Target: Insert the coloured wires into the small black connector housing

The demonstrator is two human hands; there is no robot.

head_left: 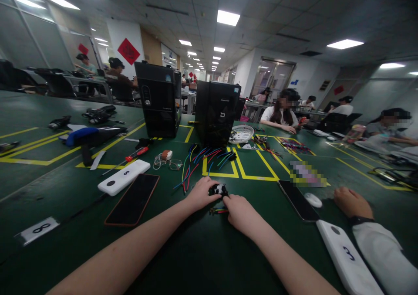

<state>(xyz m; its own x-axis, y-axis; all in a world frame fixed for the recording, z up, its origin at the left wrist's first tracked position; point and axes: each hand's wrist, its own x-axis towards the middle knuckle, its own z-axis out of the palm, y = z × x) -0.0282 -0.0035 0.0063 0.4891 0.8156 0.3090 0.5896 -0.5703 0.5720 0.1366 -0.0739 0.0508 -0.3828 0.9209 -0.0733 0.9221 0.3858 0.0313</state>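
Both my hands meet over the green table. My left hand point(201, 193) and my right hand point(240, 211) are closed round a small black part point(218, 189) held between them. Short coloured wires point(218, 210) stick out under my right fingers. A loose bunch of coloured wires point(200, 159) lies just beyond my hands, in front of a black computer tower point(217, 112).
A second black tower point(158, 99) stands to the left. A dark phone point(133, 199), a white box marked 8 point(123, 177) and a red screwdriver point(137, 153) lie left of me. Right: another phone point(298, 200), a white box marked 3 point(346, 255), a co-worker's hand point(352, 202). People sit at the far tables.
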